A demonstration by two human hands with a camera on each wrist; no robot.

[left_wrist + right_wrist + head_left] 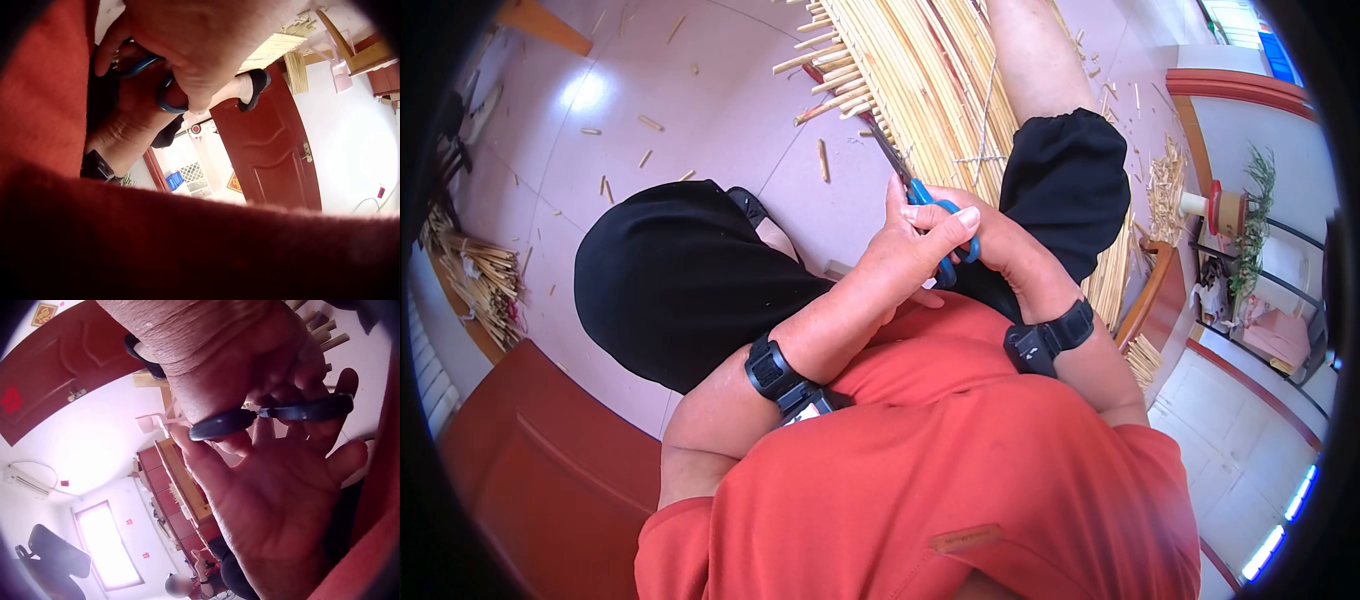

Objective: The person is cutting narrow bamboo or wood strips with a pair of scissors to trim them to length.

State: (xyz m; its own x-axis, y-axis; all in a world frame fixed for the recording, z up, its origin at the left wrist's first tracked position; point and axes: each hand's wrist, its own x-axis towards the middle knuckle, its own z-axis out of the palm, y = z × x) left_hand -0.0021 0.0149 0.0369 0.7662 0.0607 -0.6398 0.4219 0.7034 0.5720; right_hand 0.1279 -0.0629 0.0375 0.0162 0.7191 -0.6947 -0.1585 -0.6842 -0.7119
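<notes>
In the head view, blue-handled scissors (948, 222) point up and left, the blades over the edge of a mat of pale stalks (945, 90). The left hand (905, 245) grips the handles, its thumb across one loop. Crossing behind it at the handles is the right hand (990, 235), its fingers mostly hidden. Seen by the left wrist camera, the left hand (200, 47) has its thumb against a loop. On the right wrist side, both scissors loops (306, 409) lie between the right hand (250, 356) and the left palm (269, 500); what the right fingers hold is unclear.
The mat lies along one bare lower leg. Cut stalk pieces (823, 160) are scattered over the tiled floor (730, 120). Loose stalks are heaped at the left (485, 275) and right (1168, 190). A red-brown wooden panel (560, 450) stands close at the lower left.
</notes>
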